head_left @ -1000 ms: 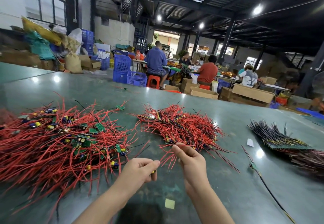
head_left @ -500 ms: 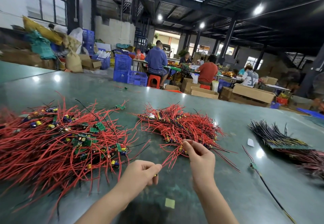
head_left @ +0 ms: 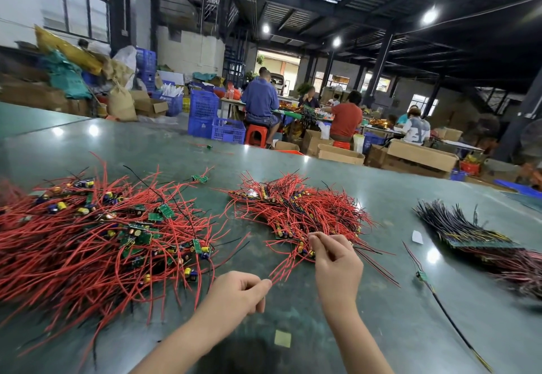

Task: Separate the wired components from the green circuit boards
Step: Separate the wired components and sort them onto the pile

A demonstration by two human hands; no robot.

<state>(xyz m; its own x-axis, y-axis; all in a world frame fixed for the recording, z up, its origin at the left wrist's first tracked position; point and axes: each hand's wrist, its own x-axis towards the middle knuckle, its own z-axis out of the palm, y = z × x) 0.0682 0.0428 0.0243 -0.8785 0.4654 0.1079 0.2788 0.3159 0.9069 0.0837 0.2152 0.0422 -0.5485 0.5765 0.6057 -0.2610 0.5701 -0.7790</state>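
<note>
A big heap of red wires with small green circuit boards (head_left: 88, 244) and yellow-blue capacitors covers the table's left side. A smaller pile of red wired components (head_left: 296, 209) lies in the middle. My left hand (head_left: 237, 291) is closed, pinching the near ends of a few red wires (head_left: 281, 268). My right hand (head_left: 337, 262) pinches the other end of those wires at the pile's near edge, where a small capacitor part shows under its fingers. The wires stretch between both hands just above the table.
A bundle of dark wires on green boards (head_left: 469, 233) lies at the right. A single board with a long black wire (head_left: 422, 277) sits near it. A yellow paper square (head_left: 283, 338) and a white scrap (head_left: 417, 237) lie on the green table (head_left: 352, 329). People work at tables far behind.
My right hand has moved forward and right to the middle pile's near edge, stretching the red wires away from my left hand, which stayed almost still.
</note>
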